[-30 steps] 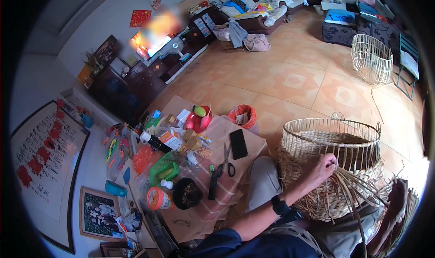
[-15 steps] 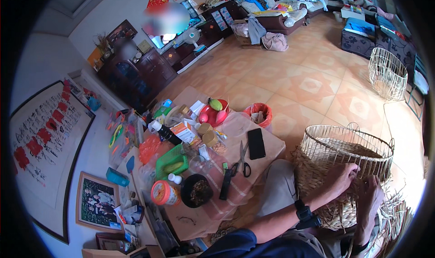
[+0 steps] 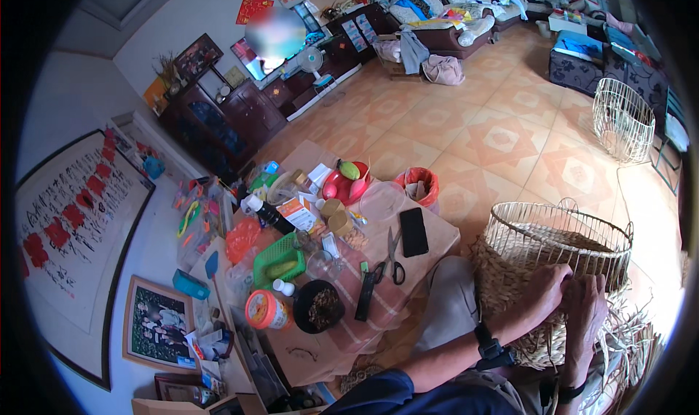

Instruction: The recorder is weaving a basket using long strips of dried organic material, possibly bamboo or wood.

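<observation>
Seemingly mid-weave, left hand (image 3: 549, 287) and right hand (image 3: 587, 310) meet below the rim of the basket (image 3: 508, 275), grip closure unclear, likely needing even tension next.

Cam's on my head, the L one of a side-by-side pair, wide fisheye, aimed down & fwd past my lap. My L hand (image 3: 547, 293) & R hand (image 3: 587, 309) sit lower R in the pic, close to the lens, w/ the woven basket (image 3: 504, 287) seen from above at a slant. Table (image 3: 441, 237) is near too, around lower ctr. Beyond, the view runs over the tiled floor (image 3: 484, 142) to a sofa (image 3: 445, 45) far off up top. Framed calligraphy (image 3: 76, 229) bends along the L rim; corners go black.
</observation>
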`<action>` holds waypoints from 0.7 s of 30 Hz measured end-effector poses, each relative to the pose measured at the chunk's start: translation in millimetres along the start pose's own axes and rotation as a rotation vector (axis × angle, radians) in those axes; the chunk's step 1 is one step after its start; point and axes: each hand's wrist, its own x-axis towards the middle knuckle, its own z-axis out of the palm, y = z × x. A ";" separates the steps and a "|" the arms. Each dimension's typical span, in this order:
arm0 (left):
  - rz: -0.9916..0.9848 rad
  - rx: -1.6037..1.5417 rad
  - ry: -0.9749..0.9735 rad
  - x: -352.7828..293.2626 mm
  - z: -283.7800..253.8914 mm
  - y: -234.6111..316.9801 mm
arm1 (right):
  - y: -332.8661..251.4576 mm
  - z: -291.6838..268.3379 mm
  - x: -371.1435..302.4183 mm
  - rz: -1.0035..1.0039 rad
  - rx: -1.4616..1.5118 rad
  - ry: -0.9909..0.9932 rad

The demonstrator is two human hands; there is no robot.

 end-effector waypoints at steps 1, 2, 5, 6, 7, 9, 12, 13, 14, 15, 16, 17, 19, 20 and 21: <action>0.041 -0.009 0.029 -0.9 1.1 -1.0 | 1.1 -0.8 -0.3 -0.008 0.000 -0.005; 0.041 -0.007 0.026 -2.4 4.1 -3.8 | 0.4 -2.8 -0.8 -0.006 0.001 -0.004; 0.058 0.041 0.050 -4.6 12.1 -10.9 | -1.0 -8.0 -1.5 -0.044 0.017 -0.008; 0.081 0.046 0.074 -5.1 13.2 -12.6 | -0.3 -8.2 -1.6 -0.128 0.029 0.055; 0.105 0.052 0.100 -5.3 14.1 -14.3 | 0.3 -8.4 -1.6 -0.213 0.040 0.117; 0.110 0.018 0.099 -6.5 13.0 -16.8 | 0.9 -7.6 -0.3 -0.129 0.055 0.058; 0.102 -0.025 0.096 -5.3 12.0 -20.0 | 8.4 -4.6 0.9 -0.058 0.031 -0.013; 0.087 -0.034 0.092 -4.4 11.4 -20.9 | 11.9 -3.2 1.6 -0.070 -0.007 -0.024; 0.088 -0.031 0.092 -4.2 10.2 -21.3 | 13.8 -2.2 2.5 -0.070 -0.005 -0.023; 0.066 -0.028 0.059 -3.9 8.9 -21.4 | 14.8 -1.5 4.0 -0.074 -0.040 -0.022; 0.045 -0.024 0.026 -3.6 7.9 -21.0 | 14.5 -1.1 5.2 -0.078 -0.076 -0.021; 0.050 -0.025 0.024 -2.7 5.7 -16.4 | 14.5 -2.2 7.9 -0.076 -0.078 -0.016; 0.030 0.027 -0.027 -3.5 0.7 -7.1 | 14.5 -4.1 11.9 -0.095 -0.120 -0.053; 0.030 0.026 -0.024 -4.6 -0.8 -10.2 | 14.7 1.8 14.0 -0.117 -0.130 -0.038; 0.052 0.042 -0.018 -6.6 -2.8 -13.7 | 13.0 1.6 13.9 -0.118 -0.131 -0.038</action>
